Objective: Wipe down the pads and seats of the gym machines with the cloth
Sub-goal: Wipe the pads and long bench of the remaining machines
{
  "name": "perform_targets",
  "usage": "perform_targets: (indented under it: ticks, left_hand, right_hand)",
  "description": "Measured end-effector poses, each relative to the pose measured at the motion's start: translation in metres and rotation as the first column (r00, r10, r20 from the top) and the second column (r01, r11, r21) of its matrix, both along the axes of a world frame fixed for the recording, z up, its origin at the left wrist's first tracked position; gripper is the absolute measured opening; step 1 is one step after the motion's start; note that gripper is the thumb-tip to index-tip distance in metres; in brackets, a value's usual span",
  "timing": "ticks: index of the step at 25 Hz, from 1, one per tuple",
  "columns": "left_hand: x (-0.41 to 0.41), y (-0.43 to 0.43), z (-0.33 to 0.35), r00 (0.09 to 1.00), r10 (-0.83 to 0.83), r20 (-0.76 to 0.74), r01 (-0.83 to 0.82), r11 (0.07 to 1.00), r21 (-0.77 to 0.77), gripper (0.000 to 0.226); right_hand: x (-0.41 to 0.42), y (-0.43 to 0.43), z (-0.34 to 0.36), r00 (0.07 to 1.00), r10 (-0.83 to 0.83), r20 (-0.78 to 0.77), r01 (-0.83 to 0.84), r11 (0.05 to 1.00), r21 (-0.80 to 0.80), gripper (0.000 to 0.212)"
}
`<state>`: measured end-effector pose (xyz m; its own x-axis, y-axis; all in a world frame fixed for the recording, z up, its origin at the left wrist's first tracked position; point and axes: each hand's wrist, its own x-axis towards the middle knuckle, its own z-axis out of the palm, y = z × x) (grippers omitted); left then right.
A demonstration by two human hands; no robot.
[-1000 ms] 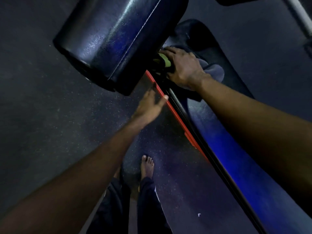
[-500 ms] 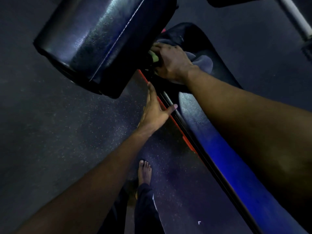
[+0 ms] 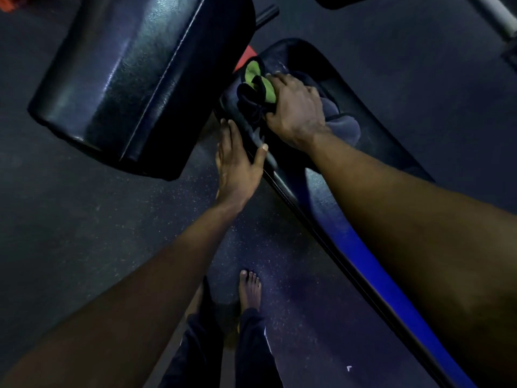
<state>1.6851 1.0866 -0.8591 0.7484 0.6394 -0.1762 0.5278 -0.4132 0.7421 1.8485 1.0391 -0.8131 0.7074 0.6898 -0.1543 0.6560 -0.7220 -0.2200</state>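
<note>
A long black bench pad point(image 3: 372, 152) runs from the upper middle down to the lower right, lit blue along its near side. My right hand point(image 3: 296, 110) presses a bunched cloth point(image 3: 258, 85), dark with a green patch, onto the far end of this pad. More grey cloth point(image 3: 344, 124) shows behind the wrist. My left hand point(image 3: 237, 163) lies flat with fingers apart against the pad's left edge, thumb hooked over the rim. A second big black pad point(image 3: 134, 77) sits tilted at the upper left.
Dark speckled rubber floor point(image 3: 70, 219) surrounds the bench. A bare foot point(image 3: 250, 289) and dark trouser legs stand below, next to the bench. A pale metal bar point(image 3: 498, 15) crosses the top right corner. A red frame part point(image 3: 243, 58) shows between the two pads.
My right hand has dragged the cloth back along the pad, baring its green patch. My left hand has slid up the pad's edge and settled against it.
</note>
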Motion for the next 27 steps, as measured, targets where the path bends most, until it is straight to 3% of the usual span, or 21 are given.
perform_targets:
  ticks: [3, 6, 8, 13, 16, 20, 22, 27]
  left_hand:
    - [0.007, 0.018, -0.005, 1.000, 0.027, -0.011, -0.027, 1.000, 0.002, 0.085]
    - [0.021, 0.039, -0.007, 1.000, 0.005, -0.009, -0.004, 0.998, 0.062, 0.078]
    - [0.026, 0.043, -0.008, 1.000, -0.003, -0.025, 0.006, 0.991, 0.132, 0.073]
    - [0.029, 0.041, -0.012, 0.999, 0.007, -0.042, 0.002, 0.980, 0.201, 0.071]
    - [0.042, 0.042, -0.012, 0.998, -0.042, -0.047, 0.052, 0.966, 0.251, 0.069]
    - [0.046, 0.038, -0.013, 0.990, -0.041, -0.135, 0.092, 0.915, 0.394, 0.073]
    - [0.043, 0.039, -0.010, 0.984, -0.048, -0.170, 0.116, 0.901, 0.418, 0.073]
    - [0.047, 0.040, 0.000, 0.973, -0.032, -0.228, 0.120, 0.914, 0.386, 0.074]
  right_hand:
    - [-0.017, 0.001, -0.003, 0.996, -0.088, 0.020, 0.089, 0.995, -0.042, 0.081]
    - [-0.013, -0.005, 0.000, 0.988, 0.151, 0.022, -0.149, 0.985, -0.084, 0.085]
    - [0.011, -0.005, 0.008, 0.984, 0.176, -0.034, -0.177, 0.983, -0.048, 0.081]
    - [0.038, 0.012, 0.008, 0.998, 0.022, -0.062, -0.022, 1.000, -0.007, 0.069]
    - [0.052, 0.023, 0.010, 0.973, -0.211, -0.091, 0.212, 0.977, 0.000, 0.054]
    - [0.053, 0.018, 0.014, 0.984, -0.165, -0.071, 0.165, 0.986, -0.009, 0.058]
    - [0.056, 0.007, 0.016, 0.973, -0.219, -0.077, 0.219, 0.976, -0.012, 0.060]
    - [0.067, -0.065, 0.016, 0.804, -0.564, -0.191, 0.569, 0.822, -0.031, 0.058]
